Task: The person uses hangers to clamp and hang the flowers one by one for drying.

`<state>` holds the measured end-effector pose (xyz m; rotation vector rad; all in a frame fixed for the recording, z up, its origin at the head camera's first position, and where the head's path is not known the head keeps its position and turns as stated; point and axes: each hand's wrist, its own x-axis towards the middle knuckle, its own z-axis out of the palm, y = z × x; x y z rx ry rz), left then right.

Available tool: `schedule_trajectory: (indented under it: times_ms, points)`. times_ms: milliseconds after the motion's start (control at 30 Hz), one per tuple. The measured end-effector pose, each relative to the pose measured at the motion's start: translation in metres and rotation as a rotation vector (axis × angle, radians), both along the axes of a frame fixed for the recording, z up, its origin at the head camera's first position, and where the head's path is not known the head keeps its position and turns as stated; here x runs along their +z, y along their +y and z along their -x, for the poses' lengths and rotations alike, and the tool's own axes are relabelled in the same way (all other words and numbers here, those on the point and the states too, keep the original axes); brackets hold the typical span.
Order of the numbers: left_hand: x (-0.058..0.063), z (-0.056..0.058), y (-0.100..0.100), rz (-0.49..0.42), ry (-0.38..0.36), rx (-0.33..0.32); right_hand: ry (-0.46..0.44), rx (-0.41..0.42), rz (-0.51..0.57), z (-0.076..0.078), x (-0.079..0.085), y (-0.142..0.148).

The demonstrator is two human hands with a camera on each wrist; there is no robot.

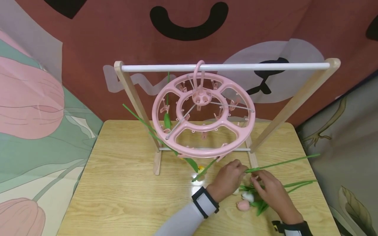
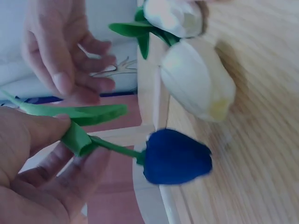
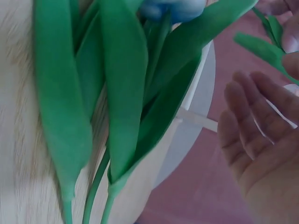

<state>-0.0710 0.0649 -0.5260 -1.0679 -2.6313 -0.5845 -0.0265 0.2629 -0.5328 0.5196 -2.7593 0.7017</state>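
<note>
My left hand (image 1: 227, 180) pinches the green stem and leaf of a blue artificial tulip (image 2: 176, 157), its bloom pointing away from the fingers in the left wrist view. In the head view its green stem (image 1: 289, 162) runs out to the right. Close beside it is my right hand (image 1: 274, 193), fingers loosely bent and holding nothing in the right wrist view. Below the hands lie more tulips on the table: a pink tulip (image 1: 243, 205), a white tulip (image 2: 198, 79), and broad green leaves (image 3: 124, 88).
A pink round clip hanger (image 1: 203, 152) hangs from the white bar (image 1: 165, 68) of a wooden stand (image 1: 295, 101). Clipped to it are green tulip stems, one with a long leaf (image 1: 167, 120) at left. A yellow tulip (image 1: 201, 169) shows below its front rim, over the wooden table (image 1: 118, 183).
</note>
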Motion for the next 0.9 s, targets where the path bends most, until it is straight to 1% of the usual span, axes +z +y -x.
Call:
schedule_trajectory:
  times_ms: [100,167,233,300,400,533,600,633,767,833,900]
  points:
    - [0.003,-0.002,0.0,-0.106,-0.033,-0.039,0.021,0.014,0.041,0.002,-0.002,-0.002]
    - [0.006,-0.004,-0.001,-0.182,-0.081,-0.06,0.054,0.028,0.062,0.003,-0.004,-0.004]
    - [0.007,-0.006,-0.001,-0.256,-0.135,-0.066,0.074,0.041,0.089,0.004,-0.005,-0.006]
    - [0.008,-0.008,0.0,-0.31,-0.169,-0.07,0.075,0.035,0.106,0.004,-0.004,-0.008]
    - [0.008,-0.01,0.001,-0.391,-0.193,-0.058,0.061,0.018,0.151,0.004,-0.003,-0.011]
    - [0.009,-0.011,0.0,-0.468,-0.158,-0.02,0.057,-0.002,0.213,0.003,-0.003,-0.015]
    - [0.01,-0.01,-0.001,-0.482,-0.128,-0.006,0.055,0.002,0.249,0.003,-0.004,-0.017]
    - [0.011,-0.01,-0.002,-0.487,-0.124,-0.004,0.056,0.008,0.269,0.003,-0.004,-0.017]
    - [0.016,-0.009,-0.006,-0.499,-0.14,-0.02,0.049,0.043,0.34,0.003,-0.002,-0.017]
    - [0.02,-0.008,-0.01,-0.52,-0.169,-0.033,0.058,0.046,0.338,0.003,-0.001,-0.016]
    - [0.025,-0.007,-0.014,-0.56,-0.185,-0.049,0.068,0.043,0.313,0.003,0.002,-0.014]
